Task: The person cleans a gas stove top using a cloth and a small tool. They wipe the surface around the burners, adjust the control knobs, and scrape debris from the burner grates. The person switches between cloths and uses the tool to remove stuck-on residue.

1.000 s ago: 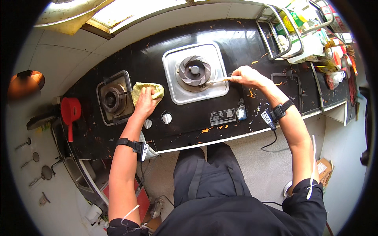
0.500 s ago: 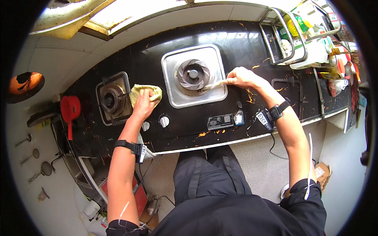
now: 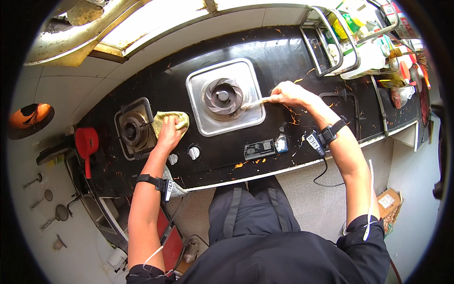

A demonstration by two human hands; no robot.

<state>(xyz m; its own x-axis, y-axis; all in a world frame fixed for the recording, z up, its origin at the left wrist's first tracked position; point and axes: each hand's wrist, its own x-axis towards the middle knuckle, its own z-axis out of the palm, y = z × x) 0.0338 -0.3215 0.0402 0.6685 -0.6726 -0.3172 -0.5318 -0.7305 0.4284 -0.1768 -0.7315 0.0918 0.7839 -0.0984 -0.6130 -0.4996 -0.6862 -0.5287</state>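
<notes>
A crumpled yellow-green cloth (image 3: 182,122) is bunched under the closed fingers of my left hand (image 3: 169,133), on the black hob between the two burners. My right hand (image 3: 289,94) pinches a thin, pale brush-like tool (image 3: 257,102); its exact kind is hard to make out. The tool's tip touches the square steel drip tray (image 3: 201,120), just right of the round burner (image 3: 223,96). A smaller burner (image 3: 132,131), with a dark square pan support around it, stands left of the cloth.
A red plastic dipper (image 3: 86,143) lies at the far left. Two control knobs (image 3: 194,152) sit near the front edge. A loose pan support (image 3: 343,97) rests right of my right hand. A metal rack (image 3: 326,42) stands at the back right beside bottles (image 3: 378,57).
The whole view has shifted slightly, so the hob appears a little lower and further left. My right hand's tool now reaches the tray right of the burner; my left hand keeps the cloth.
</notes>
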